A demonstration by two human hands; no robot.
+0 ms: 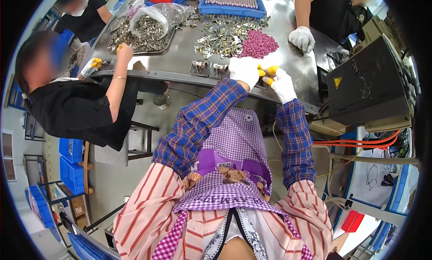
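My left hand point(243, 71), in a white glove with yellow fingertips, is at the near edge of the metal table. My right hand point(283, 84), gloved the same way, is close beside it on the right. The yellow fingertips of both are pinched together and nearly meet; whatever lies between them is too small or hidden to make out. Just beyond my hands is a heap of pink ring-shaped pieces point(258, 44). Left of it spreads a pile of small metal parts point(218, 37). Two small metal fixtures point(200, 68) stand along the edge, left of my left hand.
A blue tray point(232, 10) of pale rods sits at the back. A metal tray point(168, 45) and clear bag point(173, 12) hold more metal parts. A co-worker sits at left; another's gloved hand point(302, 39) rests at far right. A dark grey machine box point(366, 87) stands right.
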